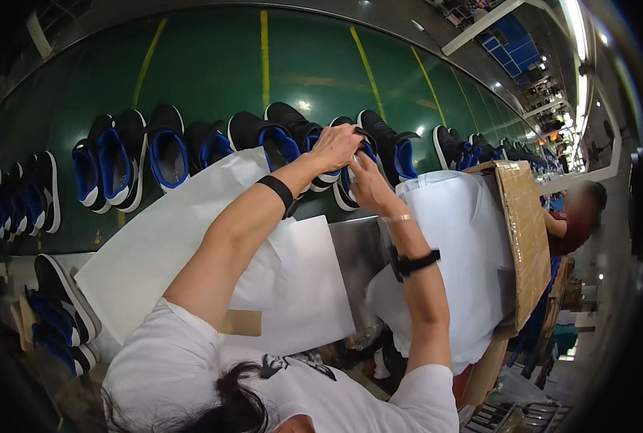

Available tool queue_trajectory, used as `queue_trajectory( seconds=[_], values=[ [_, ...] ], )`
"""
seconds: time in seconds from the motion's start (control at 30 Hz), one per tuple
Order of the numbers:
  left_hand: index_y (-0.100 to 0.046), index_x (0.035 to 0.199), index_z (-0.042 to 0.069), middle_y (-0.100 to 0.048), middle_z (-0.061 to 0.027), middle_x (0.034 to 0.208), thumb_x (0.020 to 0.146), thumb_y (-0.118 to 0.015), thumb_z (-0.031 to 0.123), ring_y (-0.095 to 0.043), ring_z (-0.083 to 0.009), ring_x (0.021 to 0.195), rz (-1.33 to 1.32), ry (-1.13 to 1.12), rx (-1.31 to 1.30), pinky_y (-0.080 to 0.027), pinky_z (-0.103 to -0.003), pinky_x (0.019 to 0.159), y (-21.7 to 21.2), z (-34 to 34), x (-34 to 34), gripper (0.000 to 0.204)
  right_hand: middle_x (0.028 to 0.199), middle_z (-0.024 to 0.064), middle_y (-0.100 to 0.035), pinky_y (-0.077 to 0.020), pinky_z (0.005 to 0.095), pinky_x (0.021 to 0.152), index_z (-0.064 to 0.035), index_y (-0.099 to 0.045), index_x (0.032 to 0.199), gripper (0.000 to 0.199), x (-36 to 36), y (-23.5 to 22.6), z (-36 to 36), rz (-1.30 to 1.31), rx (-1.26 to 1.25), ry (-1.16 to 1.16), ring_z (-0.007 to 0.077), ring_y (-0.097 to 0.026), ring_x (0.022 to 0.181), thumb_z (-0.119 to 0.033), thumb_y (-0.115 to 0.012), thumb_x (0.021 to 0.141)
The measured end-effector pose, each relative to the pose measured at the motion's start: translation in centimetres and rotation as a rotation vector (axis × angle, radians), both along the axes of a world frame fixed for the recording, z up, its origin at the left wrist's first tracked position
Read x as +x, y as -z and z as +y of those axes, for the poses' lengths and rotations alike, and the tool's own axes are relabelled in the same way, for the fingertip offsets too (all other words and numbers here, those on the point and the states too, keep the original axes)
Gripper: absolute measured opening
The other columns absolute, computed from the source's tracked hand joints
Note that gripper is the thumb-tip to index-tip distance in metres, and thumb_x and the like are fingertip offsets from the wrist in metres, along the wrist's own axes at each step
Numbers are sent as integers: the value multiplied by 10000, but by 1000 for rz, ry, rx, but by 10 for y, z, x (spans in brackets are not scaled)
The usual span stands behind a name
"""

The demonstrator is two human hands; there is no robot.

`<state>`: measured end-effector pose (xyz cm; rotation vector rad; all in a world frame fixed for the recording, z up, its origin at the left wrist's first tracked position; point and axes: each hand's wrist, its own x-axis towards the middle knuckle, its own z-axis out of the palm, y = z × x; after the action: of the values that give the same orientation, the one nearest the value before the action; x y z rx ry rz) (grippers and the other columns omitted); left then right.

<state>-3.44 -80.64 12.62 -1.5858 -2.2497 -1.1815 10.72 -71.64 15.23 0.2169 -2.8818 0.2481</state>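
On belt, far left: row of black shoes with blue lining [112, 166] lying side by side on green conveyor [213, 65] — toes up, openings toward the person.
Below left: more black-and-blue shoes [58, 307] stacked at lower edge, just beside white paper sheets [184, 238].
Left hand [336, 146]: reaching over belt, fingers curled closed over top of black shoe [336, 184], black band on forearm.
Right hand [368, 184]: just beside left, fingers bent and pinching at same shoe's opening — exact grip hidden behind the hand, cannot tell what the fingertips hold.
Shoe position: on near edge of belt, mid-row, touching neighbours either side, both hands on it.
Doing step well: probably best to steady the heel with left, work right fingers inside the collar, keep neighbours from tipping — avoid dragging paper sheets with the forearms.
Right: white bag-like sheets [458, 238] lying in an open cardboard box [527, 238], close to right elbow.
Surface: glossy green belt, yellow lines across, lamp glare in spots; metal ledge [357, 249] between belt and paper.
Room: factory line, long row of shoes curving off right, another person [577, 216] seated further down, ceiling strip lights, blue racks far back.
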Motion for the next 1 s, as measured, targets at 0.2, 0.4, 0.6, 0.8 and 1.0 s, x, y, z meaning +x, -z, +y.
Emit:
queue_trajectory(
  seconds=[0.2,0.4,0.6,0.8,1.0],
  values=[
    [-689,960,84,-620,-118,953,821,-597,207,-618,-299,916,-24,-12,-104,-519,-425,753,-16,3,-3,208,1222,283,-481,-360,420,1044,115,-512,1175,696,16,-23,-14,-440,-81,92,429,-434,1188,-180,-756,594],
    [-648,952,52,-613,-136,994,758,-634,191,-598,-319,975,3,30,-168,-489,-435,811,-36,2,18,239,1205,249,-528,-344,429,1036,18,-514,1197,708,-12,6,18,-290,-17,39,404,-457,1180,-188,-743,560],
    [-601,849,35,-593,-76,810,689,-619,37,-604,-275,815,180,81,664,-465,-379,687,-158,-125,61,160,951,161,-635,-500,420,726,-42,-624,992,272,-4,-57,-69,205,-39,181,341,-619,869,-160,-677,754],
    [-606,880,122,-592,2,929,566,-687,87,-568,-240,919,460,113,823,-435,-366,723,-226,-302,165,326,974,227,-635,-503,427,815,44,-533,1030,509,-57,-16,-95,-19,-134,364,384,-627,924,-289,-750,713],
    [-551,1154,199,-540,75,1076,642,-697,-89,-491,-123,984,737,207,1457,-397,-332,804,-221,-324,180,605,949,250,-662,-516,478,819,11,-623,955,351,-78,-17,-80,-141,-75,678,428,-646,904,-152,-621,644]
  ],
)
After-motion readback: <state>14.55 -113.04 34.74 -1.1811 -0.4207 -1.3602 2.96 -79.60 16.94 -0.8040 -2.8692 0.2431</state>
